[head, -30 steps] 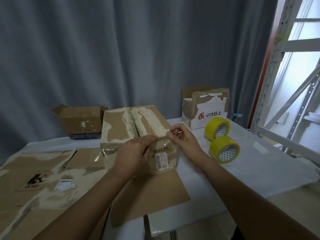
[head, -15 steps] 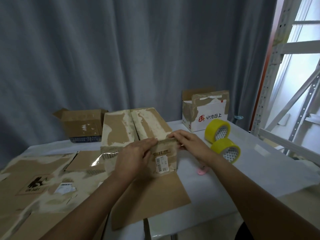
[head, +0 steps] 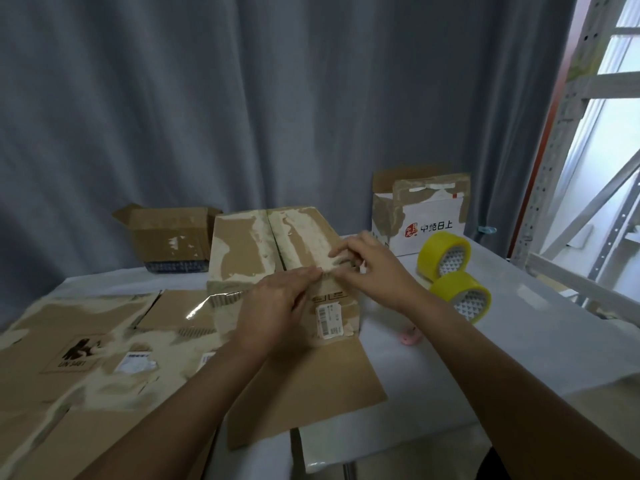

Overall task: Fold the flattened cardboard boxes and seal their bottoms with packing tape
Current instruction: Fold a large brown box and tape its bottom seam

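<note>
The left hand (head: 280, 303) lies flat, fingers loosely spread, over the near top edge of the upturned cardboard box (head: 277, 251). It covers much of the box's front face, so only part of a white label (head: 328, 320) shows just right of its knuckles. The right hand (head: 372, 268) rests on the same edge, fingertips pinched narrow against the box top. Whether a strip of tape is between them is too blurred to tell. A small pink object (head: 410, 337) lies on the table (head: 519, 341) below the right wrist, half hidden by the forearm.

Two yellow tape rolls (head: 445, 258) stand on edge just right of the right hand, touching each other. The nearer roll (head: 462, 299) overlaps the lower part of the far one. Beyond the hands stand two more open boxes: a brown one (head: 169, 237) far left and a white printed one (head: 422, 216) far right. Flattened cardboard (head: 86, 368) lies left of the left forearm, cut off by the frame edge, so its pieces cannot be counted.
</note>
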